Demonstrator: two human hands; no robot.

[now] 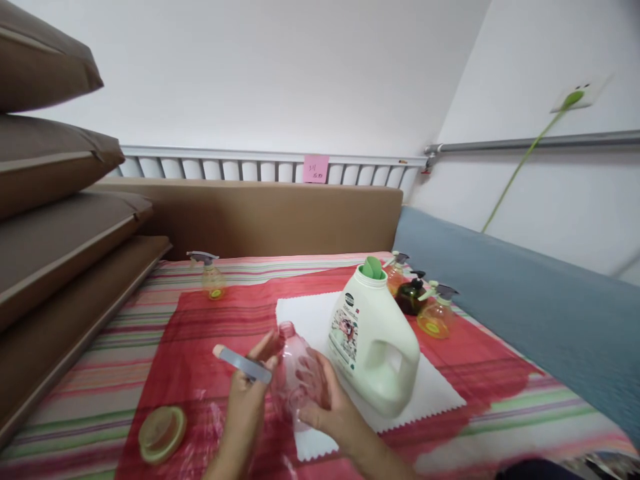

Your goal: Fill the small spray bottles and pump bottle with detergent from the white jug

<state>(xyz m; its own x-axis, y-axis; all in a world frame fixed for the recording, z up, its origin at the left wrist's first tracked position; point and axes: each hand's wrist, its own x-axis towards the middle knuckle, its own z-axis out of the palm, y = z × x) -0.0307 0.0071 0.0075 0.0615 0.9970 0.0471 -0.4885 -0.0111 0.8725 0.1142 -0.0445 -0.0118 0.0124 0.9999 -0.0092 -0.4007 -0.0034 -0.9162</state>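
My left hand [249,390] is closed on a flat grey-blue strip [242,364] that sticks out to the left. My right hand [323,399] wraps round a clear pinkish plastic bottle [295,373] with no cap, held tilted over the red cloth [200,333]. Just right of it a large white detergent jug [375,337] with a green spout stands on a white cloth [310,317]. A round greenish lid [162,434] lies on the red cloth to the lower left.
A small spray bottle [212,275] stands at the back left. Three more small bottles [425,303] stand right of the jug. Brown cushions [60,220] are stacked on the left, a blue blanket [525,313] lies on the right.
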